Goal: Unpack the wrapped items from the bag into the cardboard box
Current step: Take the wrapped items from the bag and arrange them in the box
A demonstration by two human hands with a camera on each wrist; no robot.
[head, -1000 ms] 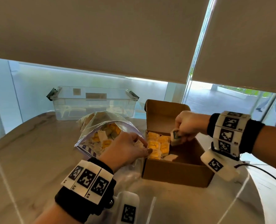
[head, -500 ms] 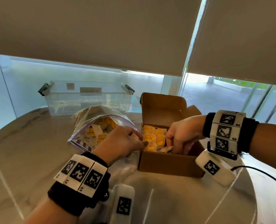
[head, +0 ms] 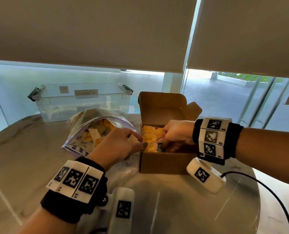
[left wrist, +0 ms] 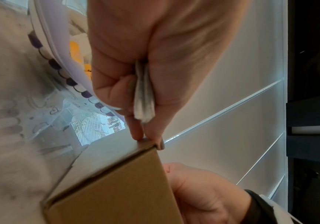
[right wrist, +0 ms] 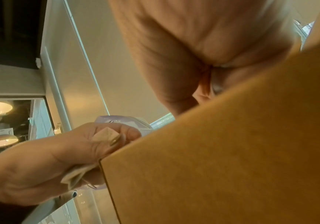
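Note:
A clear zip bag (head: 96, 130) of yellow and white wrapped items lies open on the table, left of the open cardboard box (head: 165, 163). Several yellow wrapped items (head: 151, 137) fill the box's left side. My left hand (head: 139, 141) grips white wrapped items (left wrist: 143, 97) in its palm, and its fingertips (left wrist: 138, 134) touch the box's near left corner (left wrist: 147, 142). My right hand (head: 162, 144) reaches down inside the box and pinches a white wrapped item with dark print (head: 159, 146). In the right wrist view the box wall (right wrist: 232, 144) hides most of my right fingers.
A clear plastic bin (head: 82, 102) stands at the back of the marble table (head: 30, 149), behind the bag. The box's lid flap (head: 164, 105) stands upright at the rear. A black cable (head: 267, 191) trails over the table's right edge. Window blinds hang behind.
My right hand has come down from above the box into it, still holding the wrapped item. My left hand has stayed at the bag mouth by the box corner.

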